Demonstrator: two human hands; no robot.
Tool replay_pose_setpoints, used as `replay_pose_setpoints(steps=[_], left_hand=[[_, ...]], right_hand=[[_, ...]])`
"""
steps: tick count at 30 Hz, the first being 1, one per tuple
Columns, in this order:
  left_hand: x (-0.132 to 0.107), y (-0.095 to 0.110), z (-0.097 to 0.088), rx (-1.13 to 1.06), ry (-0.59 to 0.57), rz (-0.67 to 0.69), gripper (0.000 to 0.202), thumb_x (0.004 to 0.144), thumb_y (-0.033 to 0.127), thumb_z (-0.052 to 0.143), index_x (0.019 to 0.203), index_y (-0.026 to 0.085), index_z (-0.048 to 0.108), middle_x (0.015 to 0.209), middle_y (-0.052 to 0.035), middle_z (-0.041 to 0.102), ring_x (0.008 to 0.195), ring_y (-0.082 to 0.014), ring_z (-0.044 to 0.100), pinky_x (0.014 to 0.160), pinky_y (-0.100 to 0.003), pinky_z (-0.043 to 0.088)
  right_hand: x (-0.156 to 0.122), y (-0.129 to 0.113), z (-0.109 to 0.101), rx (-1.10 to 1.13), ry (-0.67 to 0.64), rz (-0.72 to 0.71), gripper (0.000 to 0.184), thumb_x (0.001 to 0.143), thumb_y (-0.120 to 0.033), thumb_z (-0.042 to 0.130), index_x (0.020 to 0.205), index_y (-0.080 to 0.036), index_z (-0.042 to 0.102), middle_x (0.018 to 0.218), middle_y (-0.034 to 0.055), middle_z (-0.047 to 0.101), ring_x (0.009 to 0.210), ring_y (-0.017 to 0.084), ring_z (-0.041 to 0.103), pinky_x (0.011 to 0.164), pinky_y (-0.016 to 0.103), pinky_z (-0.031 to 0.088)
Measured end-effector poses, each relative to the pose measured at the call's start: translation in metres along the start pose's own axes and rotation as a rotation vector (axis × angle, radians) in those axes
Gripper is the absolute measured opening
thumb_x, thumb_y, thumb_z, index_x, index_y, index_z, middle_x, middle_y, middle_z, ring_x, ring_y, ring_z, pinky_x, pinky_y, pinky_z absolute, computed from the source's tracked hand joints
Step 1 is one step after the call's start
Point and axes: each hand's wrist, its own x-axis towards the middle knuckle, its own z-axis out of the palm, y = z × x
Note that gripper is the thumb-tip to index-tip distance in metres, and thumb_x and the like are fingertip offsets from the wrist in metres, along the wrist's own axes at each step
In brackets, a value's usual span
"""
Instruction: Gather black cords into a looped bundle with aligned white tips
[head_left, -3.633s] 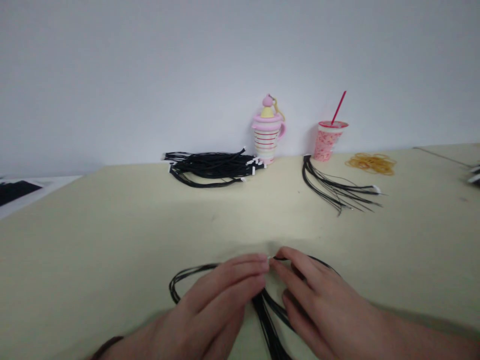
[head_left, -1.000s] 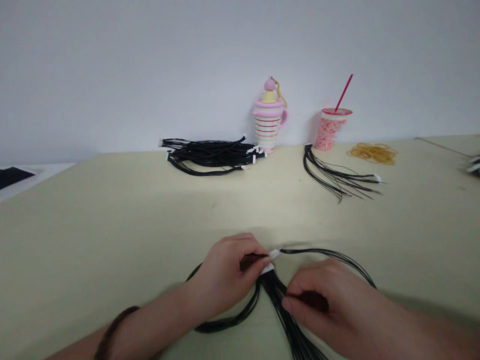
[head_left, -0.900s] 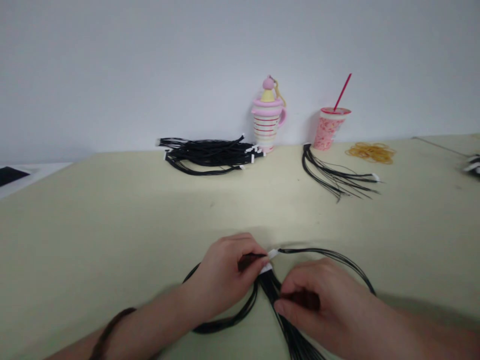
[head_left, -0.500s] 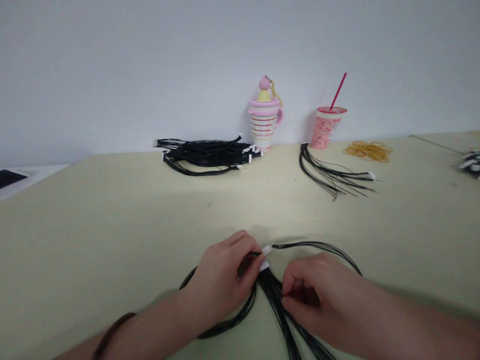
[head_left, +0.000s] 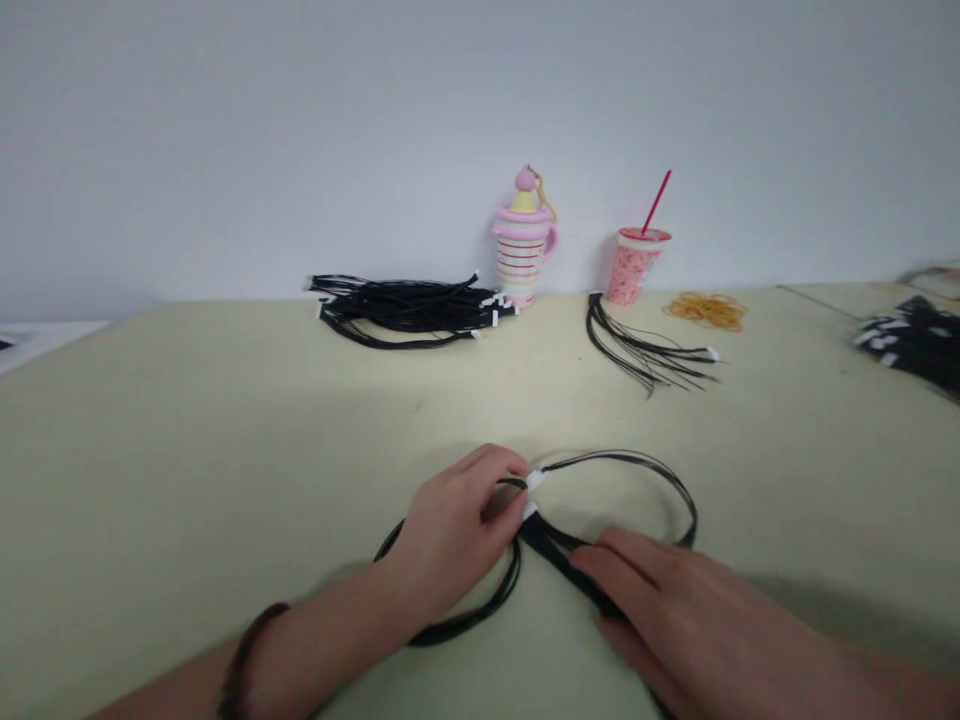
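A bunch of thin black wires [head_left: 660, 478] with white end plugs lies looped on the cream table [head_left: 187, 450] in front of me. My left hand [head_left: 450, 535] pinches the wires right behind the white plugs [head_left: 534, 483], fingers closed on them. My right hand [head_left: 675, 615] lies flat over the wire bundle just right of the crossing, fingers stretched out and pressing the strands down. A dark band is on my left wrist.
At the back by the wall lie a pile of black wires [head_left: 405, 310], a pink striped mug-shaped toy [head_left: 521, 245], a pink cup with a red straw [head_left: 634, 262], loose black wires [head_left: 645, 355], yellow rubber bands [head_left: 705, 310]. More black wires [head_left: 911, 340] lie far right.
My right hand went from a pinch on the strands to lying flat over them. The left hand kept its pinch at the plugs. The view shifted left, showing more wires at the right.
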Motion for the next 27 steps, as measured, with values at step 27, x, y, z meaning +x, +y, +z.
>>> replay_pose_setpoints(steps=[27], left_hand=[[-0.022,0.002,0.0,0.414,0.158,0.509,0.023,0.081,0.023,0.05,0.1,0.02,0.062,0.108,-0.0005,0.062,0.095,-0.0118,0.059,0.084,-0.021,0.051]], right_hand=[[0.02,0.029,-0.02,0.343,-0.423,0.219,0.014,0.078,-0.019,0.051,0.089,-0.023,0.059,0.088,-0.0004,0.059,0.077,0.01,0.058,0.069,0.02,0.047]])
